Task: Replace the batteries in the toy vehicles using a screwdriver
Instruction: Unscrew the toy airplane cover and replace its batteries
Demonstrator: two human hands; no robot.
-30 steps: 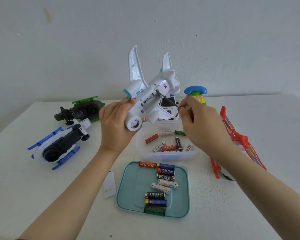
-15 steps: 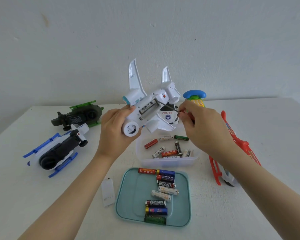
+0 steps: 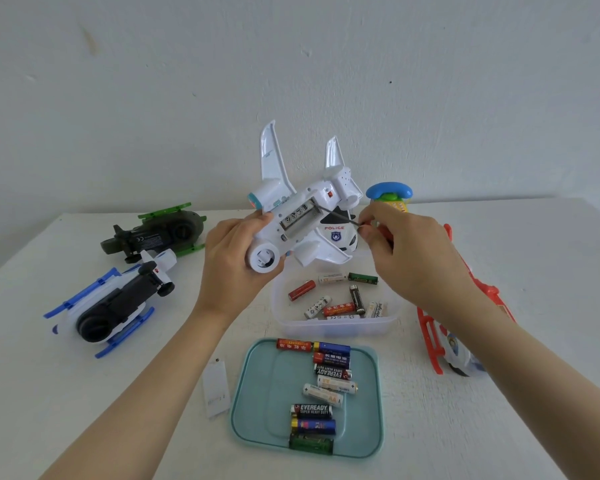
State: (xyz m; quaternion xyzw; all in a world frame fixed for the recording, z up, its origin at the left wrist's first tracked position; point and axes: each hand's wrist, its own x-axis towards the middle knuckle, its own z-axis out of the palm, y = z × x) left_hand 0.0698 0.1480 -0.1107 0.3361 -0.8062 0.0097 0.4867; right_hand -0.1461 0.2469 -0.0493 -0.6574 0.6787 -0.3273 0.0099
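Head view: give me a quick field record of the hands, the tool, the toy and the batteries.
left hand: holds white toy plane off the table
right hand: pinches screwdriver
screwdriver tip: at open battery compartment
clear tub: loose batteries
teal tray: more batteries
compartment cover: on table, left of tray

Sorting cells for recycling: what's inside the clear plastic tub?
The clear tub holds loose batteries in red, white, green and black. The right hand and white plane cover its far edge.
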